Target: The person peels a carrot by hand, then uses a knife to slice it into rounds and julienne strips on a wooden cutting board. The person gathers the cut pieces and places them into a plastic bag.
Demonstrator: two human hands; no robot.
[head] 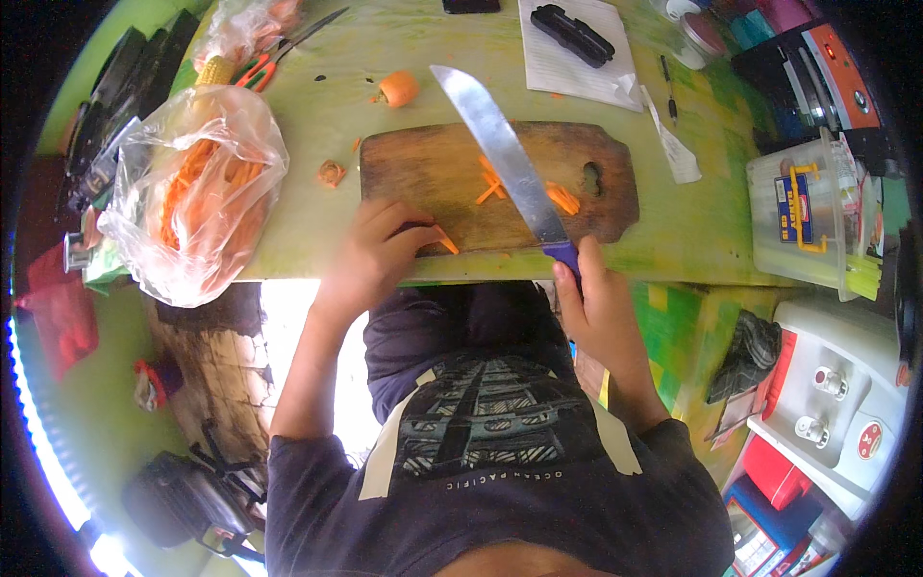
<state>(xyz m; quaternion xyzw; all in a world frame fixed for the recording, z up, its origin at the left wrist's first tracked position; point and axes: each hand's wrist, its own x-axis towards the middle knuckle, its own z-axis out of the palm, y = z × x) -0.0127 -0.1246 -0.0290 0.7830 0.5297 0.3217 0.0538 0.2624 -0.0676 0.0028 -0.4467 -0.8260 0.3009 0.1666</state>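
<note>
My right hand grips the purple handle of a large kitchen knife, its blade slanting up-left above a wooden cutting board. At the board's lower left edge, my left hand pinches a thin carrot piece between thumb and finger. Carrot sticks lie left of the blade, and a small bundle of carrot sticks lies right of it. Beyond the board rests a carrot chunk; a cut carrot end is to the left. A clear plastic bag holds many shredded carrot strips.
Orange-handled scissors and a corn cob lie beyond the bag. At the back right are lined paper with a black object on it, a pen and a plastic storage box. The table's near edge runs below the board.
</note>
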